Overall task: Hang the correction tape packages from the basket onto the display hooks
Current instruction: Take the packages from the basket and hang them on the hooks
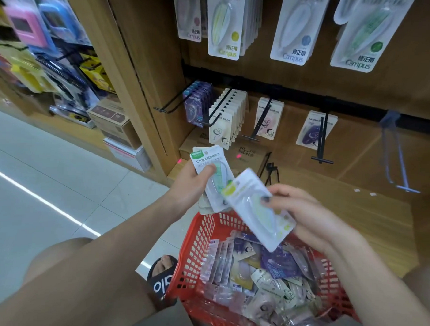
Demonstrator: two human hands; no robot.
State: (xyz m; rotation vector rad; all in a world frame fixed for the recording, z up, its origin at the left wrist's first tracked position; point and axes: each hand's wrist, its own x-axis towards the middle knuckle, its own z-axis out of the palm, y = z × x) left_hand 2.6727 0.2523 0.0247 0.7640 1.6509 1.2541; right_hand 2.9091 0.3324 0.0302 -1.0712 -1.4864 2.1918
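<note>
Fingers [278,201] of the right hand [302,214] pinch one package [258,208]; the left hand [191,184] grips a stack [211,177]. A loose pinch could drop it into the basket [194,237].

Floor [38,181]: pale glossy tiles, left of the wooden upright, crossed by a bright strip of reflected light.
Wooden upright [129,69]: light-brown post, slanting in the wide view.
Back panel [309,80]: tan board, right of the upright.
Cardboard boxes [113,120]: stacked at the upright's foot, on its left.
</note>
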